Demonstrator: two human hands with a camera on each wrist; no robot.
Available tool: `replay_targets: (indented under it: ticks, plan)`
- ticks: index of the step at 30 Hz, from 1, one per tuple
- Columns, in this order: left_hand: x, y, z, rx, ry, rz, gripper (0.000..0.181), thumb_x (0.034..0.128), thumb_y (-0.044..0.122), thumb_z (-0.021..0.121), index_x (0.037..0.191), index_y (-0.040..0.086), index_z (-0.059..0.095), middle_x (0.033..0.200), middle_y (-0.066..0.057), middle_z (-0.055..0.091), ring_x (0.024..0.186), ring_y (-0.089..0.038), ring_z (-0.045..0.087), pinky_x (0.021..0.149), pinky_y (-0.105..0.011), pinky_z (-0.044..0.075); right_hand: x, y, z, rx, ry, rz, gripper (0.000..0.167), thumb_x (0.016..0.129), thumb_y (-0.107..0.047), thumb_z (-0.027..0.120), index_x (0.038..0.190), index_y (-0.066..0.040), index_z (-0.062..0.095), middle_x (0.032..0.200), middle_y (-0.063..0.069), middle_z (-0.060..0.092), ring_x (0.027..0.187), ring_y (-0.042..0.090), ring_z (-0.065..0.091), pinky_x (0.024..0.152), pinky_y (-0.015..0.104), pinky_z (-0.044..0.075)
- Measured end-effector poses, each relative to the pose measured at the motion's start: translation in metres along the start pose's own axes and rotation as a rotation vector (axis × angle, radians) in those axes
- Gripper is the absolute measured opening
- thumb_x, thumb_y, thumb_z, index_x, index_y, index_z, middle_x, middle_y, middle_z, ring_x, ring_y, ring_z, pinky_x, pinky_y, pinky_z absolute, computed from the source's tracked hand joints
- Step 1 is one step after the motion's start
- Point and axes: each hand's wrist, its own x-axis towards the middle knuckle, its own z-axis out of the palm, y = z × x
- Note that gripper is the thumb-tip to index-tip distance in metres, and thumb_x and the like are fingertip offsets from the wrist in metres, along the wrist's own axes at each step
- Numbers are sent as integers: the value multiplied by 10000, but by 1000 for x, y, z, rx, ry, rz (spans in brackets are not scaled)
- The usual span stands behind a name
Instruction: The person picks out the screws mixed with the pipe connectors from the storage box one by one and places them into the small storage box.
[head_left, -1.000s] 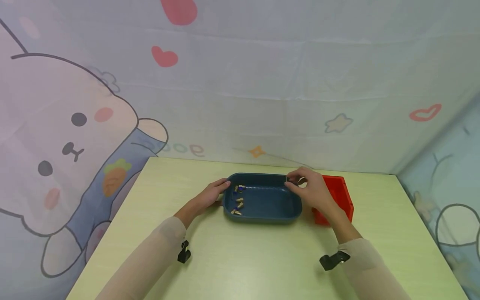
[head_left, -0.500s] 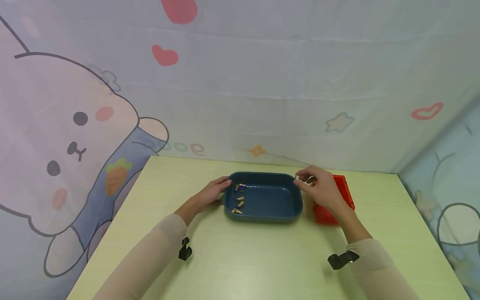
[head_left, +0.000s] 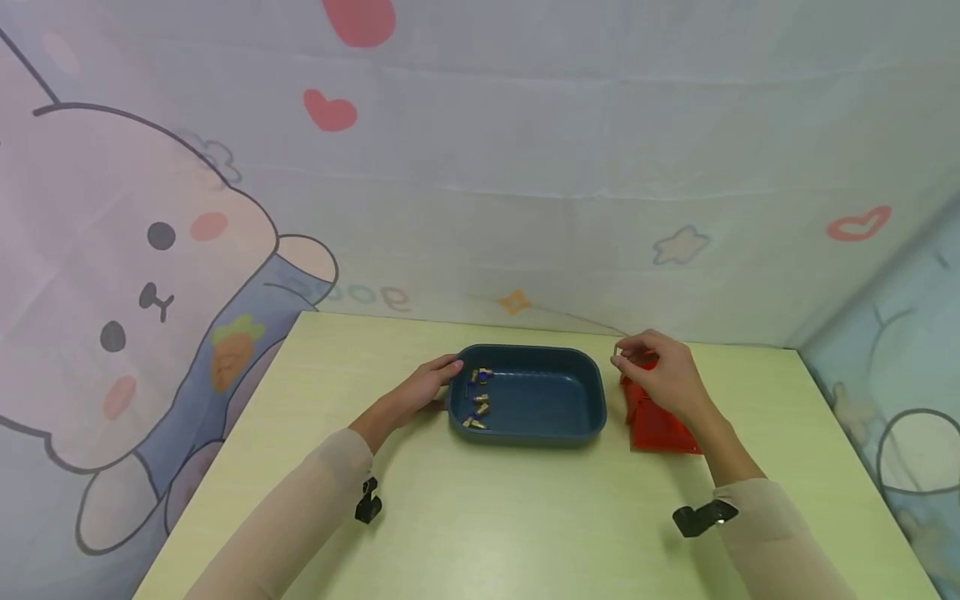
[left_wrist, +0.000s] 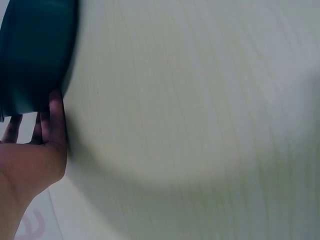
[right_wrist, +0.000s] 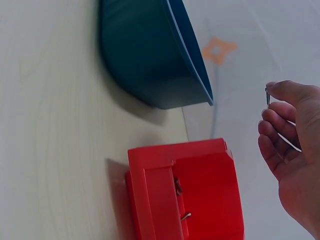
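Note:
In the head view my left hand (head_left: 422,389) holds the left end of a dark blue tray (head_left: 528,439), fingertips at the rim; in the left wrist view its fingers lie against the tray's end wall (left_wrist: 37,60). Several small brass fittings (head_left: 482,400) with blue parts lie along the tray's left side. My right hand (head_left: 663,372), raised over a red bin (head_left: 663,433), pinches a thin metal pin (right_wrist: 268,96) between thumb and forefinger. Whether the pin is a screw or a nail I cannot tell. Small metal pieces (right_wrist: 185,216) lie inside the bin, partly hidden.
Tray and bin stand side by side on a pale yellow-green table (head_left: 510,517), a narrow gap between them. Behind the table's back edge hangs a printed cloth (head_left: 480,208). Each wrist carries a black camera mount (head_left: 705,517).
My right hand has moved right, from over the tray's right rim to above the red bin, the thin pin still pinched. The left hand and the tray have stayed in place.

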Motion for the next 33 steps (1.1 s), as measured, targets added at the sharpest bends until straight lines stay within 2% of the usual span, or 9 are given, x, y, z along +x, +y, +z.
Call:
replay_targets:
  ticks: [9,23,33]
  plan:
    - [-4,-1,4,0,-5,-3,627,1141,431,475,1667,123,333,1676,-158,375,1574,-347,282,1135,-518,462,-4,10,-11,-33,12,6,239,988,-204,791,1173,-57,752,1032,80,752,888,201,713,771,103,524]
    - [-6,-2,3,7,-2,-13,644,1137,452,477,1675,137,320,1695,-154,341,1585,-337,263,1128,-503,475,-11,24,-28,-85,16,97,324,1004,-299,775,1203,-45,743,1095,131,726,958,298,686,752,119,497]
    - [-3,0,3,-15,0,4,625,1141,435,474,1668,131,333,1669,-158,386,1565,-335,307,1136,-514,466,-10,35,-34,-119,19,69,274,1011,-226,766,1180,-14,730,1044,133,727,920,276,688,754,65,472]
